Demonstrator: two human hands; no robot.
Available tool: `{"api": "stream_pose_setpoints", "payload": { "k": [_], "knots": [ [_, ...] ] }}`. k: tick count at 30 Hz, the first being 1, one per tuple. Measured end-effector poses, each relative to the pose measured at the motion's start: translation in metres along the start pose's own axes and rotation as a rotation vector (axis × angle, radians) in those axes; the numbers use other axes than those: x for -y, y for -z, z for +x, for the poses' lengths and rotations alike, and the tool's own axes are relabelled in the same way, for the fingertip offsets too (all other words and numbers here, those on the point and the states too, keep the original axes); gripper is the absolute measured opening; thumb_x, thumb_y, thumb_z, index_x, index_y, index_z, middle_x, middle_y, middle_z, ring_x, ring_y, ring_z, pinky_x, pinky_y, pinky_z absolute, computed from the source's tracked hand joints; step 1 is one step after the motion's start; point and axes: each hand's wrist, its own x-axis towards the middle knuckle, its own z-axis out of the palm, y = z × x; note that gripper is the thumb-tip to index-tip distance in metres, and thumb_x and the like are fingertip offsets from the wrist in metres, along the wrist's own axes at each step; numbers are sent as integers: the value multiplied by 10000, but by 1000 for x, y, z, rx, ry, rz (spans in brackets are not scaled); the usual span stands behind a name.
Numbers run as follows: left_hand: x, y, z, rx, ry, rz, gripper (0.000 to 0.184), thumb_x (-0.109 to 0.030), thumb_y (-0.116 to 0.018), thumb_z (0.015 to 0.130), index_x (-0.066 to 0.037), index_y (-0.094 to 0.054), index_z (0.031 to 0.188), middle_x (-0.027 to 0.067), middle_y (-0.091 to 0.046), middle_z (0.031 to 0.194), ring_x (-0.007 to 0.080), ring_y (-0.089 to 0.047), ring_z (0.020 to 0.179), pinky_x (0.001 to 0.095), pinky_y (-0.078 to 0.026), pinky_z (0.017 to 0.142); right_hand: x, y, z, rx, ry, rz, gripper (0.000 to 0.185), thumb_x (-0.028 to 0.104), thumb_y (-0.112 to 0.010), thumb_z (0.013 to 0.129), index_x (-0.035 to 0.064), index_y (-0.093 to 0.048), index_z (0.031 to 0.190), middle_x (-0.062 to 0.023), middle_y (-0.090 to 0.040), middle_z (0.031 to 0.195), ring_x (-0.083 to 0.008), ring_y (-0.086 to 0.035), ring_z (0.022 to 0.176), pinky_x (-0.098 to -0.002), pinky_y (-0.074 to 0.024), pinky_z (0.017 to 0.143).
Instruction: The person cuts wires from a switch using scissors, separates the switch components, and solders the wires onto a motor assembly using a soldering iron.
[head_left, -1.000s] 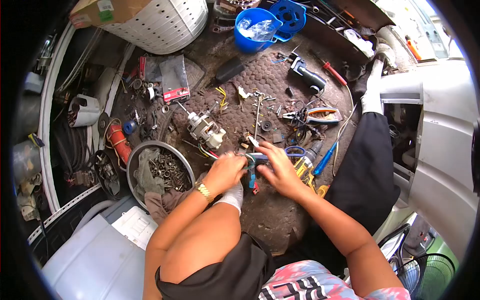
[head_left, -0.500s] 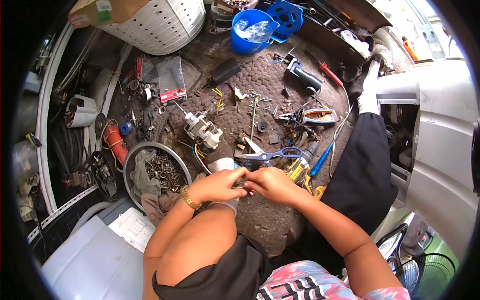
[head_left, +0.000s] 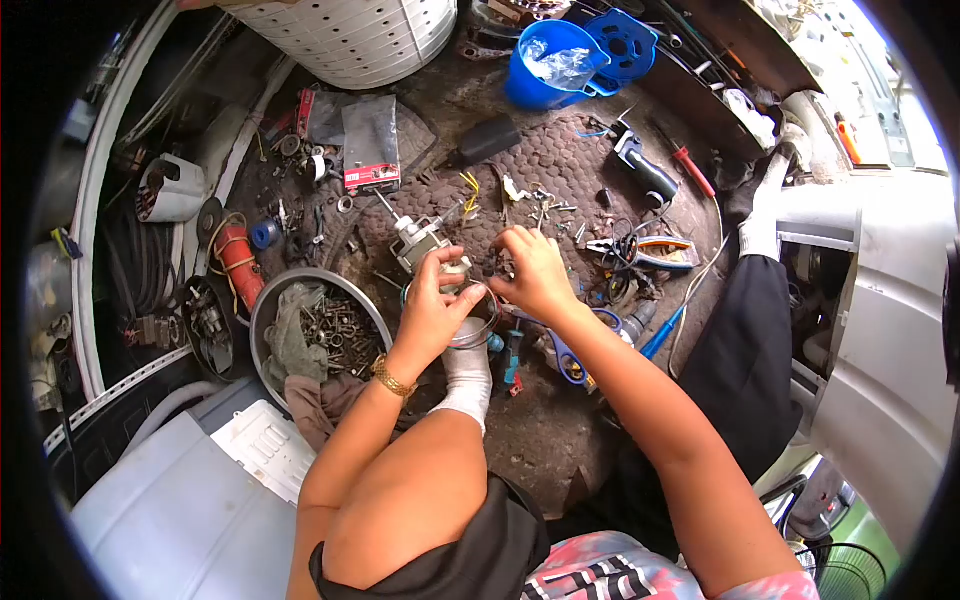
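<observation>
My left hand [head_left: 432, 312] is curled beside the small electric motor [head_left: 415, 238], its thumb against thin wires [head_left: 486, 335] that loop below the fingers. To its right my right hand [head_left: 535, 275] has thumb and fingers drawn together near the same loop; what lies between the fingertips is hidden. The motor rests on the floor with its shaft pointing up and left, its lower part covered by my left hand. Below my hands lies a teal-handled tool [head_left: 514, 352]. Blue-handled scissors [head_left: 568, 362] lie partly under my right forearm.
A metal bowl [head_left: 262, 335] of screws stands left of my leg. Pliers [head_left: 660, 252], a blue screwdriver [head_left: 660, 338], a partly covered drill [head_left: 637, 322] and a soldering iron [head_left: 695, 172] lie to the right. A blue jug [head_left: 545, 92] and white perforated drum [head_left: 360, 45] stand behind.
Both hands have moved up towards the motor and apart from each other. The wire loop has come up with them. The view has shifted, and the teal-handled tool now shows below the hands.
</observation>
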Motion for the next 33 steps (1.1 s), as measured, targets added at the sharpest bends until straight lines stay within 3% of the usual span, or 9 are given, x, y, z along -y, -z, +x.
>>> {"api": "stream_pose_setpoints", "payload": {
  "k": [5,6,10,14,17,20,24,27,33],
  "knots": [
    [-51,0,-4,330,365,-854,324,-66,-652,949,-26,-558,1256,67,-661,1097,162,-677,937,295,-593,802,61,86,-19,-93,-150,376,427,121,-846,695,32,-555,995,-127,-625,843,-279,-652,693,-359,-522,619],
    [-50,-8,-7,334,301,-802,253,-26,-633,948,-8,-589,1196,57,-673,1051,147,-675,954,307,-596,819,65,94,-29,-105,-165,400,397,82,-833,709,35,-546,980,-119,-623,836,-253,-647,698,-339,-517,621],
    [-74,-24,-9,423,75,-648,194,17,-706,883,-10,-634,1062,50,-685,1006,107,-671,894,260,-571,802,71,132,-62,-25,-186,687,592,-17,-764,772,34,-515,1307,-108,-568,1274,-201,-658,1000,-312,-560,752],
    [-85,-31,2,392,0,-506,178,23,-713,872,-20,-626,1021,25,-669,954,81,-652,866,243,-549,800,55,145,-85,22,-467,1181,562,-4,-681,892,29,-441,1399,-95,-535,1326,-160,-646,1006,-283,-555,760],
    [-90,-38,7,327,-40,-463,182,26,-714,866,-26,-609,1006,18,-656,930,76,-644,856,242,-547,794,46,141,-82,-101,-445,1118,557,13,-714,878,42,-476,1381,-74,-557,1214,-88,-617,858,-237,-535,711],
    [-89,-43,8,313,21,-499,190,31,-712,865,-36,-585,988,20,-647,913,84,-645,848,251,-557,792,38,138,-74,-83,-194,724,563,3,-734,857,49,-497,1366,-65,-550,1159,-72,-594,812,-217,-526,686],
    [-95,-52,7,273,110,-638,203,34,-711,867,-52,-558,970,28,-646,899,103,-658,842,267,-575,792,54,137,-69,-344,-529,1184,463,35,-746,861,26,-555,1281,-75,-583,1089,-97,-613,763,-233,-550,632],
    [-98,-56,4,232,79,-676,224,46,-714,860,-66,-543,951,32,-654,888,115,-670,838,277,-584,805,37,135,-75,-168,-726,1519,353,100,-723,906,19,-582,1219,-77,-625,1003,-114,-625,719,-251,-564,616],
    [-99,-59,-3,247,-66,-649,245,88,-696,852,-68,-517,914,20,-610,902,102,-649,886,273,-570,839,37,122,-77,-230,-710,1580,93,103,-708,925,35,-653,958,-21,-651,762,-103,-618,648,-258,-519,573]
  ]
}}
